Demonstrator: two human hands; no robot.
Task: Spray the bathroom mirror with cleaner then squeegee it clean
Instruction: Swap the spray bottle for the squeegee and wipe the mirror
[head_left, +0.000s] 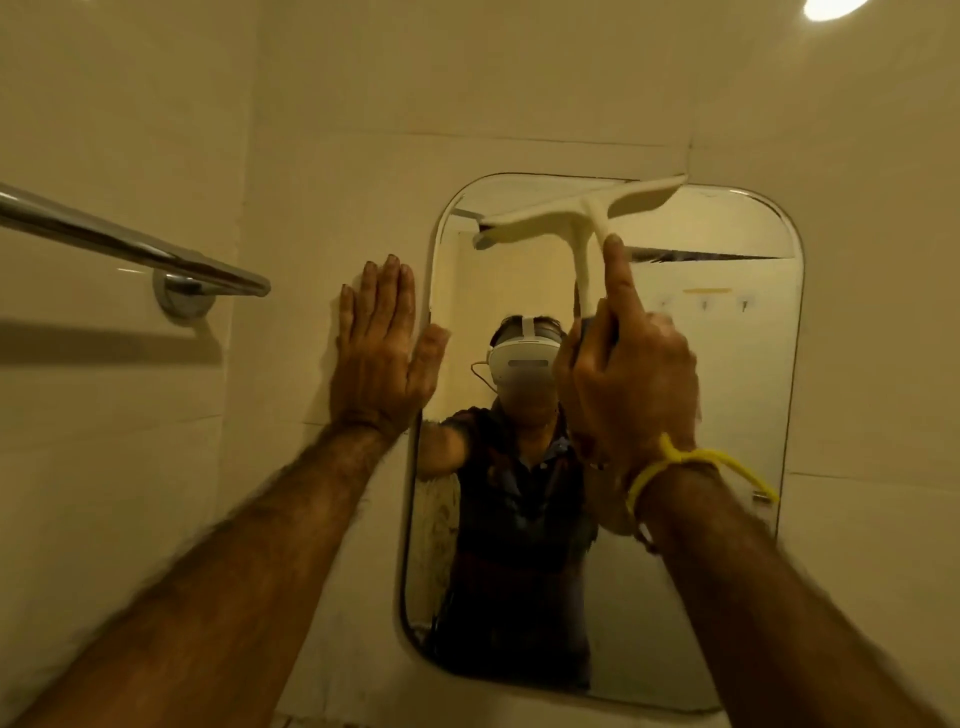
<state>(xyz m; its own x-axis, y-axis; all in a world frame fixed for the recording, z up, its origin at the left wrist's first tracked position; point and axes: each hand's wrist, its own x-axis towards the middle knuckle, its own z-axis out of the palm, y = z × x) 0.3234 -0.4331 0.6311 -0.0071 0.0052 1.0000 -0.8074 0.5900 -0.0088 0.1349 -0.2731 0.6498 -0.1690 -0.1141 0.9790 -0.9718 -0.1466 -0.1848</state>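
From here I cannot see where the squeegee (582, 213) blade meets the glass; its right tip runs past the top edge of the mirror (727, 395) onto the wall (363, 130). The lower handle is hidden inside my right hand (628, 384), whose fingers (621, 275) curl round it, the forefinger laid straight up the stem. My forearms blur toward the bottom corners. No writing or label is readable anywhere; three small marks reflected right of those fingers are too faint to make out.

My left hand (382, 353) lies flat on the wall, fingers straight and pressed together, the thumb spread toward the mirror's left rim. Up and left of them a polished metal rail (130, 244) runs off the frame on a round mount.

The squeegee is pale plastic, T-shaped, tilted with its left end lower, just above my right fingertip. The mirror is a tall rectangle with rounded corners; the wall is glossy cream tile. A yellow cord (670, 462) is knotted at my right wrist.
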